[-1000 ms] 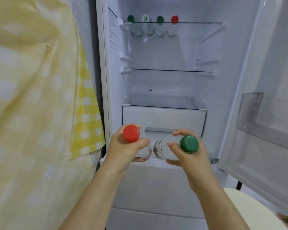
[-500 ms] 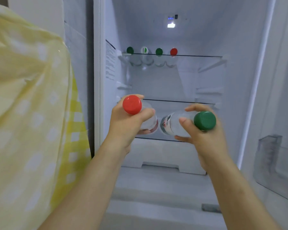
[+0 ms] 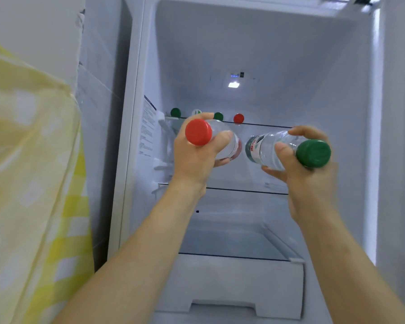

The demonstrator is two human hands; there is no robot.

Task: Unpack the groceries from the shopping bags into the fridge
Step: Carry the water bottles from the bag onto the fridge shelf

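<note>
My left hand grips a clear bottle with a red cap, held lying with the cap toward me. In my right hand is a clear bottle with a green cap, also cap toward me, its label end pointing into the open fridge. Both bottles hover just in front of the upper glass shelf. Several capped bottles stand at the back left of that shelf, among them a green-capped one and a red-capped one.
A yellow checked cloth hangs at the left beside the fridge wall. Below are a second glass shelf, a lower shelf and a white drawer. The right half of the upper shelf is bare.
Both hands have risen with their bottles from the drawer level up to the upper shelf. The view has tilted upward, so the fridge ceiling and light now show.
</note>
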